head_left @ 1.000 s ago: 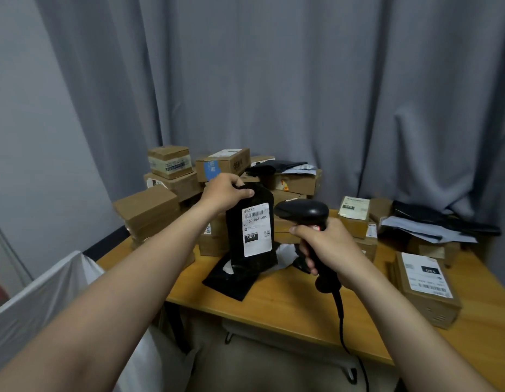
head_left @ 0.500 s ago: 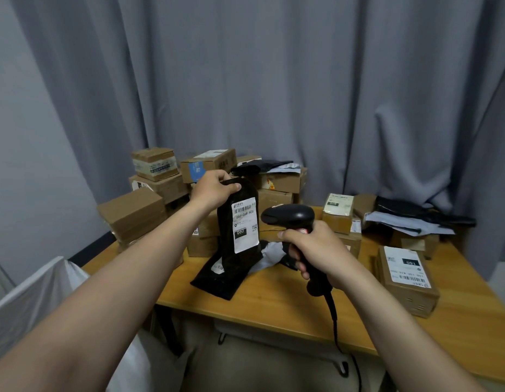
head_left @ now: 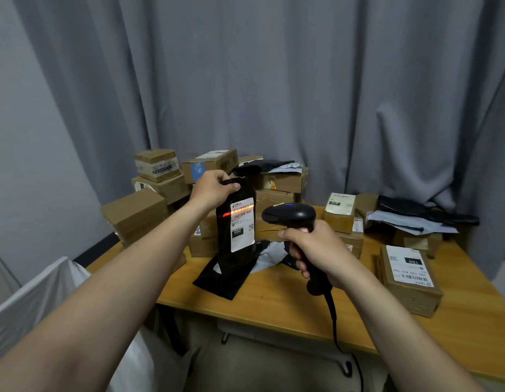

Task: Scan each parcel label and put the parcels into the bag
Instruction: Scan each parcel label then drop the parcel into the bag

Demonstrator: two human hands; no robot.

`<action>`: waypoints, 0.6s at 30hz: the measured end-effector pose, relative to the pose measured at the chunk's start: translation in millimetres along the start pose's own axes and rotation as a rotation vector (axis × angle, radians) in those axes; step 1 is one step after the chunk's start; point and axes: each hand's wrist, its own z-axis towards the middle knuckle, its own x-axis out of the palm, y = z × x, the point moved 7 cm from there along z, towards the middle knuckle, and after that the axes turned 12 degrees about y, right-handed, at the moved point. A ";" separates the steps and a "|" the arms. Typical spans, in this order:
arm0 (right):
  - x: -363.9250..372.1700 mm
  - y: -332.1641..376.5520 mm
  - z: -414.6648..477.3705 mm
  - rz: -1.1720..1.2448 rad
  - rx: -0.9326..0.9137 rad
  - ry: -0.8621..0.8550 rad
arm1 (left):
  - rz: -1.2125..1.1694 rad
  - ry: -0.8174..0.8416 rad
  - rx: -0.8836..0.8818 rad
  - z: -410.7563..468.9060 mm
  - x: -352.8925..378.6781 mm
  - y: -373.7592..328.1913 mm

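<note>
My left hand (head_left: 211, 189) grips the top edge of a black plastic mailer parcel (head_left: 233, 250) and holds it upright above the wooden table (head_left: 279, 295). Its white label (head_left: 242, 224) faces my right hand. A red scan line lies across the barcode at the top of that label. My right hand (head_left: 316, 250) grips the handle of a black barcode scanner (head_left: 289, 215), whose head points at the label from the right; a blue light glows on top of it. A white bag (head_left: 33, 301) stands open at the lower left, beside the table.
Several cardboard boxes (head_left: 135, 213) are stacked at the table's back left. A labelled box (head_left: 407, 275) lies on the right, smaller boxes (head_left: 340, 210) and dark mailers (head_left: 415, 213) behind it. The scanner cable (head_left: 334, 318) hangs over the table's front edge. A grey curtain closes the back.
The red scan line now shows on the label and the scanner's blue light is on. Both hands hold nearly the same pose; the camera view shifted slightly.
</note>
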 end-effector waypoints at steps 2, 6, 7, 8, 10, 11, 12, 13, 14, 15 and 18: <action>0.6 0.1 -0.4 0.005 0.001 0.001 | 0.003 0.002 -0.006 -0.5 0.2 0.5; 0.9 0.1 -0.5 0.016 -0.005 0.012 | 0.008 0.005 -0.007 -2.8 0.0 0.3; 1.0 -0.1 -0.1 0.017 -0.005 0.015 | 0.012 0.008 -0.010 -3.4 0.0 0.4; 1.2 -0.4 0.1 0.016 -0.005 0.018 | 0.015 0.013 -0.014 -4.4 -0.2 0.7; 2.0 -1.5 0.6 0.013 -0.003 0.022 | 0.035 0.031 -0.019 -7.5 -0.1 0.1; 2.3 -2.0 0.9 0.009 -0.001 0.019 | 0.059 0.041 -0.018 -9.6 -0.1 -0.6; 2.6 -2.6 1.5 0.002 0.000 0.014 | 0.089 0.049 -0.015 -12.6 -0.5 -1.6; 3.5 -3.0 2.6 -0.009 0.003 0.011 | 0.123 0.053 -0.011 -16.1 -1.6 -2.4; 5.2 -3.5 4.0 -0.020 0.005 0.010 | 0.165 0.055 -0.009 -20.3 -3.4 -2.8; 8.0 -3.9 5.9 -0.028 0.007 0.011 | 0.216 0.057 -0.012 -24.9 -6.0 -2.7; 20.1 -5.9 12.7 -0.047 0.016 0.010 | 0.346 0.019 -0.037 -39.7 -22.0 3.8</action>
